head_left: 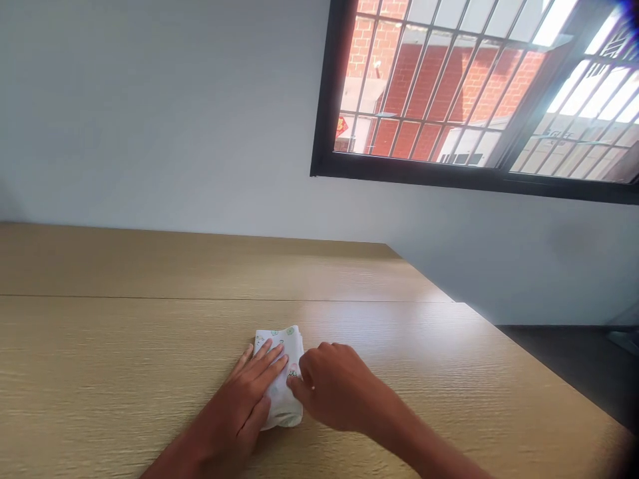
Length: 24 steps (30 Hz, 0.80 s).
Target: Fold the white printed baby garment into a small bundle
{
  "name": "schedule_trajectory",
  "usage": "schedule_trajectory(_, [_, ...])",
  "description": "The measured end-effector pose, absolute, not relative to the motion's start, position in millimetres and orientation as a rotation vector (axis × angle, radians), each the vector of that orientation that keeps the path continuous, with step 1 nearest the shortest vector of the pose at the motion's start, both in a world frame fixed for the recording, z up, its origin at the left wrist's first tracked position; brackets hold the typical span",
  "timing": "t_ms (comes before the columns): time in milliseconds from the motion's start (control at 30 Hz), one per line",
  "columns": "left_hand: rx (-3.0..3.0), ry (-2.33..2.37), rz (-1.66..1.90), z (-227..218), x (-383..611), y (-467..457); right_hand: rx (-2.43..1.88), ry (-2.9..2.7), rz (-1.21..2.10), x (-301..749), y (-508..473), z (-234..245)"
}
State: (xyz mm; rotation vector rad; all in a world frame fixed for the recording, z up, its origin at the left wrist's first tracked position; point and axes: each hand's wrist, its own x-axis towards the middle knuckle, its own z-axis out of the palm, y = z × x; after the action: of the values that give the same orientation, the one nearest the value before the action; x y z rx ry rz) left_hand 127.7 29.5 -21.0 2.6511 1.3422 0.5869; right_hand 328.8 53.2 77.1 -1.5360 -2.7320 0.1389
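Observation:
A small white folded cloth [283, 400] with green and pink cartoon prints lies on the wooden table, its layers stacked into a narrow rectangle. My left hand [254, 379] rests flat on its left side, fingers stretched across the top and a little apart. At the right edge, my right hand [332, 382] is closed, with the thumb over the upper layer and the other fingers curled beside the edge. The parts of the cloth beneath my left palm and behind my right fingers are hidden.
The light wooden table [124, 352] has a seam running across it and a stepped right edge. Behind it stands a pale wall [160, 120]. A dark-framed window [414, 166] with bars is at the upper right, and dark floor [564, 359] shows beyond the table's right side.

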Motion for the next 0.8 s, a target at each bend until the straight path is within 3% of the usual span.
schedule_trajectory(300, [2.746,1.444,0.554,-26,138,30,-1.501,-2.487,0.197,344,96,52])
schedule_trajectory(567, [2.788,1.367,0.638,-29,152,25,-0.971,-2.667,0.359,310,53,32])
schedule_trajectory(800, [2.700,1.493,0.623,-27,158,19,-1.125,-2.657,0.414,313,63,16])
